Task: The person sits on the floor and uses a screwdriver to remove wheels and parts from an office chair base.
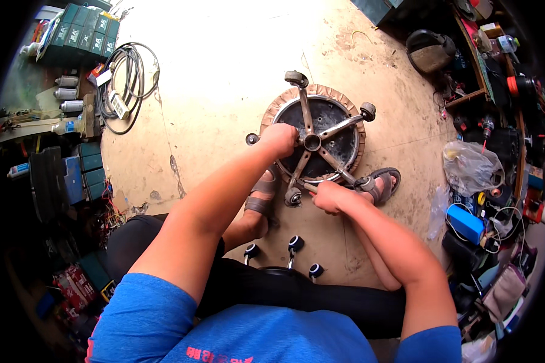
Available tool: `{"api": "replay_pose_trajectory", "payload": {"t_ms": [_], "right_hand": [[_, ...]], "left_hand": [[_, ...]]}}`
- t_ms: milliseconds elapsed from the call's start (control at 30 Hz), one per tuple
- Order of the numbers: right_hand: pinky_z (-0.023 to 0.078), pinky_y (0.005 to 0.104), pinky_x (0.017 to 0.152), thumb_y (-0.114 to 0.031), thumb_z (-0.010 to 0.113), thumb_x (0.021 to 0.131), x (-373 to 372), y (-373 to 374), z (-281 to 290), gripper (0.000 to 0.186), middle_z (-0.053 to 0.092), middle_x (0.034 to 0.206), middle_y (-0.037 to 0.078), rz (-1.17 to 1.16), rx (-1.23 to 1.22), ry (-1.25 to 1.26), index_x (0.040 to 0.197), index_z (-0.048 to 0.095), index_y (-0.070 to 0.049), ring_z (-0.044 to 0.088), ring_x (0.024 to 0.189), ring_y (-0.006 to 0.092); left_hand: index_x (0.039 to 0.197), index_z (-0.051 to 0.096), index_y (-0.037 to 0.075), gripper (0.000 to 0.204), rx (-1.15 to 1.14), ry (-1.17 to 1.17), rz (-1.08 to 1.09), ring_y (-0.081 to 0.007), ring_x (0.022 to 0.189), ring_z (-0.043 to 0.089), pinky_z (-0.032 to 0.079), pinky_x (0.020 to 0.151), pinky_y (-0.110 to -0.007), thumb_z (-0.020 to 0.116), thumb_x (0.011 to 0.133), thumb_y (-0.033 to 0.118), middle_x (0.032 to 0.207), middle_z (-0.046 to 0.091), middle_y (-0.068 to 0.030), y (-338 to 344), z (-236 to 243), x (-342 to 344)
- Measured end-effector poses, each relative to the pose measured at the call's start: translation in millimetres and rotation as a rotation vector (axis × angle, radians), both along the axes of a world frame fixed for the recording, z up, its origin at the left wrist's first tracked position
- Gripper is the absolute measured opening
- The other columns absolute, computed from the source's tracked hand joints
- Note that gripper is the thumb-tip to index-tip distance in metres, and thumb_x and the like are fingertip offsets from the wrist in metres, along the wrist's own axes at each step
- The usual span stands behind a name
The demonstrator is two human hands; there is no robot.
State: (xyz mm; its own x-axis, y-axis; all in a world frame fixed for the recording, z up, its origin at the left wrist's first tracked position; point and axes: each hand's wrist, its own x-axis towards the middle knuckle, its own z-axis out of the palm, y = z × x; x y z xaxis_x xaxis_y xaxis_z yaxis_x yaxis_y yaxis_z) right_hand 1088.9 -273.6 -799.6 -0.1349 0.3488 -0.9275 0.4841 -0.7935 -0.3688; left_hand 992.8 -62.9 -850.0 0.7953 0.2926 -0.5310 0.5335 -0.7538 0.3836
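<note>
An upturned round stool lies on the floor between my feet, its star-shaped metal base [307, 114] on top. Beneath the base is the dark underside of the seat [287, 115], rimmed by a gathered brown cover [351, 100]. Casters [367, 111] sit at the ends of the legs. My left hand [280, 140] is closed around the left leg, close to the hub [312, 143]. At the seat's near edge my right hand [332, 196] is closed on a short greyish, handle-like piece [310, 187], whose kind I cannot make out. Its tip is beside the near caster [292, 196].
Casters of another base [295, 243] show below my lap. A coiled black cable with a power strip [120, 107] lies at left, near stacked green boxes [85, 36] and spray cans [71, 106]. Shelving [466, 98], a plastic bag [472, 166] and a blue box [464, 224] crowd the right.
</note>
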Motion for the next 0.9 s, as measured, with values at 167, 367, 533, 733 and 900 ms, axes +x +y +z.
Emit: {"api": "replay_pose_trajectory", "payload": {"t_ms": [167,367,533,733,900], "right_hand": [[0.057,0.0426,0.086,-0.006,0.067,0.076,0,55,37,0.033,0.073,0.112,0.021,0.547,0.028,-0.284,0.107,0.076,0.0,0.07,0.106,0.0364],[0.059,0.0449,0.083,-0.012,0.071,0.085,4,76,43,0.032,0.073,0.122,0.009,0.768,0.195,-0.439,0.116,0.076,-0.011,0.072,0.109,0.0265],[0.06,0.0425,0.076,-0.016,0.063,0.091,-3,47,44,0.022,0.076,0.112,0.004,0.795,0.353,-0.579,0.105,0.079,-0.015,0.073,0.104,0.0239],[0.059,0.0364,0.08,-0.036,0.071,0.087,-10,39,78,0.034,0.075,0.106,0.014,0.449,0.324,-0.598,0.101,0.078,-0.006,0.073,0.101,0.0271],[0.059,0.0333,0.071,-0.035,0.084,0.073,27,39,49,0.047,0.072,0.091,0.015,-0.019,0.009,-0.167,0.096,0.073,0.005,0.07,0.079,0.0226]], "left_hand": [[0.09,0.074,0.009,0.019,0.01,0.002,0.004,-0.039,0.087,0.07,0.056,0.076,-0.05,0.071,0.085,0.027,0.086,0.072,-0.0182,1,-1,-2],[0.088,0.074,0.008,0.02,-0.005,-0.019,-0.002,-0.0383,0.089,0.07,0.056,0.077,-0.049,0.072,0.083,0.027,0.088,0.072,-0.018,0,-3,3],[0.088,0.074,0.008,0.019,-0.013,-0.008,0.025,-0.0384,0.09,0.07,0.056,0.078,-0.048,0.07,0.083,0.027,0.09,0.072,-0.0183,1,-2,2],[0.089,0.074,0.009,0.019,0.007,-0.027,0.024,-0.0389,0.089,0.07,0.057,0.078,-0.048,0.069,0.083,0.026,0.09,0.072,-0.0184,3,-9,-1],[0.088,0.074,0.008,0.018,0.014,-0.011,0.01,-0.0386,0.088,0.07,0.057,0.077,-0.048,0.068,0.083,0.024,0.088,0.072,-0.0184,0,2,3]]}}
